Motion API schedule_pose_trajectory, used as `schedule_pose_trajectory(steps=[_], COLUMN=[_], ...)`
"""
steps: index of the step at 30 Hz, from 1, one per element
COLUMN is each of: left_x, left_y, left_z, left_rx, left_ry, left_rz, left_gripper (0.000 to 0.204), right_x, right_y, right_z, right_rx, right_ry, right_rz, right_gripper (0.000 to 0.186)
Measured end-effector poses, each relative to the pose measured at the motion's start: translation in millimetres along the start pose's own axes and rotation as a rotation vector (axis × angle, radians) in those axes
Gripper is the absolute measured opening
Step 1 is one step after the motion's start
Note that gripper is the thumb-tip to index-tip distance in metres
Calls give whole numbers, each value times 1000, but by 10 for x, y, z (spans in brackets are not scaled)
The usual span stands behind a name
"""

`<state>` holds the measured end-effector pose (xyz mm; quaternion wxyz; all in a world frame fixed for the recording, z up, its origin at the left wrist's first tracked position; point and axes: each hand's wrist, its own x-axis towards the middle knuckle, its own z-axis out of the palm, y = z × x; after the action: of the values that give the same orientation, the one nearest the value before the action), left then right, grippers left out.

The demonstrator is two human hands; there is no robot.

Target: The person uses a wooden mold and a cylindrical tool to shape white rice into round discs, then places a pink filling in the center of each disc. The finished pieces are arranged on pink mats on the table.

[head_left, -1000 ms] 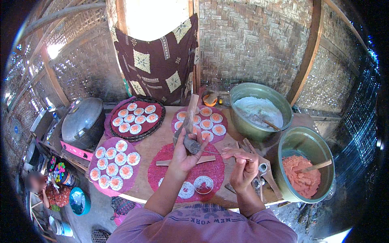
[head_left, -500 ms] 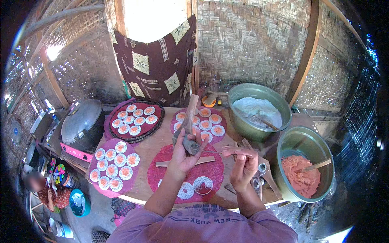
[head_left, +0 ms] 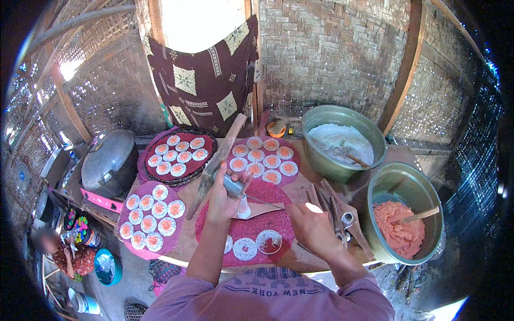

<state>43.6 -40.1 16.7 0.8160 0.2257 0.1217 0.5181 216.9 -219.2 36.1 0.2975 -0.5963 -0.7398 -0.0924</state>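
My left hand [head_left: 224,199] is wrapped round a grey metal cylinder [head_left: 231,185] fixed to a long tilted wooden handle [head_left: 220,155]. Fingers closed, my right hand [head_left: 308,222] grips a thin rod [head_left: 265,201] that points left toward the cylinder. Below the cylinder a white lump [head_left: 244,207] shows by a flat wooden stick [head_left: 265,210], partly hidden by my left hand. Both hands are above a round red mat [head_left: 214,255]. On its near part lie a lacy white round [head_left: 245,249] and a thinner white ring [head_left: 269,242]; another round is partly covered by my left forearm.
Mats with orange-topped white rounds lie at the left [head_left: 151,216], far left [head_left: 178,156] and far middle [head_left: 263,159]. At right stand a basin of white flour-like stuff [head_left: 342,140], a basin of orange paste [head_left: 399,230] and wooden tools [head_left: 350,224]. A lidded pot [head_left: 110,160] and a seated person [head_left: 75,257] are left.
The handled cylinder has tilted and shifted left with my left hand. My right hand has come down and turned over, bringing the rod lower. A white lump now shows by the flat stick.
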Motion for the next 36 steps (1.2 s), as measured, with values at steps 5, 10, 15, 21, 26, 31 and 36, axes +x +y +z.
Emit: schedule_pose_trajectory(steps=[5,10,15,21,26,31,36], left_x=[-44,-58,-51,-48,-41,-53,-8], left_y=[-116,-205,-197,-196,-292,-356,-97], left_z=[11,44,33,-3,-23,17,49], left_rx=[142,130,236,169,190,228,-134], left_ry=[23,61,33,57,115,44,69], left_rz=[64,87,135,102,165,197,44], left_gripper=[19,15,24,10,9,11,27], right_x=[-30,-50,14,-27,-45,-12,108], right_y=[8,-33,29,152,87,38,-13], right_z=[296,444,625,758,856,824,689], right_rx=[-40,101,963,1173,238,217,505], right_ry=[-20,-62,-14,-206,137,99,207], right_rz=[-32,-22,263,423,28,67,118], right_gripper=[58,65,45,33,39,40,41])
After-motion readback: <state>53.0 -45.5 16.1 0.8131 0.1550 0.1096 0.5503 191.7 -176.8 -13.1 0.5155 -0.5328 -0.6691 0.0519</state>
